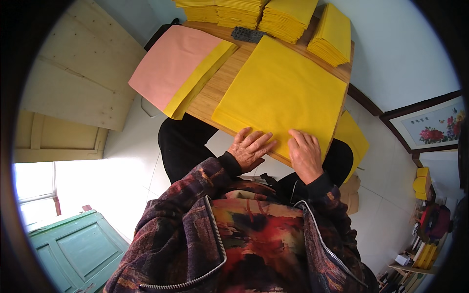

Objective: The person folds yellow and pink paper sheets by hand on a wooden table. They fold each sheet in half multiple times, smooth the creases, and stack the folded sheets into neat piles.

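A large yellow sheet [288, 83], paper or thin cloth, lies flat on the wooden table [215, 90] before me. My left hand [251, 148] rests on its near edge, fingers spread and stretched over the yellow surface. Close by, my right hand [305, 155] presses on the near right part of the sheet with its fingers curled together; whether they pinch the edge is hidden. To the left lies a flat pink sheet [173, 63] with a yellow strip [200, 80] along its right side, touched by neither hand.
Folded yellow stacks [286, 19] line the table's far edge, with another stack [332, 36] at the far right. A dark grey textured block [247, 34] sits between. Another yellow sheet [352, 139] hangs beside my right knee. A framed flower picture [432, 124] stands against the right wall.
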`<state>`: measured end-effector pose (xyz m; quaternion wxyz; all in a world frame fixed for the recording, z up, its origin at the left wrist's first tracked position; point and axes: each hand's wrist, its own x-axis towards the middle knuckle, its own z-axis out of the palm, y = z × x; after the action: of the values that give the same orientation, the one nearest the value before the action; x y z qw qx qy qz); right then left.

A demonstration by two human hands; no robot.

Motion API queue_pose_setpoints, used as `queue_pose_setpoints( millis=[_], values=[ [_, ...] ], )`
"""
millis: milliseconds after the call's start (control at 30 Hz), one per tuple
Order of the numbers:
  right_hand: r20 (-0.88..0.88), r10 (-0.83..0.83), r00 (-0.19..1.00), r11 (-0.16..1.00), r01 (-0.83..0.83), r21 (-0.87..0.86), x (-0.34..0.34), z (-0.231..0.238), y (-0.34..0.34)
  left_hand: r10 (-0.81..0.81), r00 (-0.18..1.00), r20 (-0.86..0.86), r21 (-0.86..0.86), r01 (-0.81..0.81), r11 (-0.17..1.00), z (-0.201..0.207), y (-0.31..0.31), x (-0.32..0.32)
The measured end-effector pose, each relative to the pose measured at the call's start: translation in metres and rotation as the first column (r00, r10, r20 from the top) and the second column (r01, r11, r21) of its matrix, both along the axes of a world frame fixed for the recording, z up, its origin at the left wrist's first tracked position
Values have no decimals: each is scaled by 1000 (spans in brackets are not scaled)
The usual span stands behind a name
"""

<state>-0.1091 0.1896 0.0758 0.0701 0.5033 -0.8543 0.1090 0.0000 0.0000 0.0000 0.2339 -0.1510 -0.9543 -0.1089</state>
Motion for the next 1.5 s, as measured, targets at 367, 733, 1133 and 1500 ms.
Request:
queue_pose_setpoints(
  millis=[367,733,1133,1500],
  values=[
    [-30,41,999,997,-42,-60,-5,-2,4,-17,1000,18,25,16,1000,0,-1,0],
    [-23,42,999,998,-43,-44,-4,-2,2,-17,1000,26,32,16,999,3,-1,1],
    [-39,71,997,996,-73,-54,-8,-2,2,-18,1000,25,36,17,999,2,-1,1],
    [234,-74,969,959,134,-250,-36,3,23,0,991,131,18,-2,1000,8,-3,1]
  ],
)
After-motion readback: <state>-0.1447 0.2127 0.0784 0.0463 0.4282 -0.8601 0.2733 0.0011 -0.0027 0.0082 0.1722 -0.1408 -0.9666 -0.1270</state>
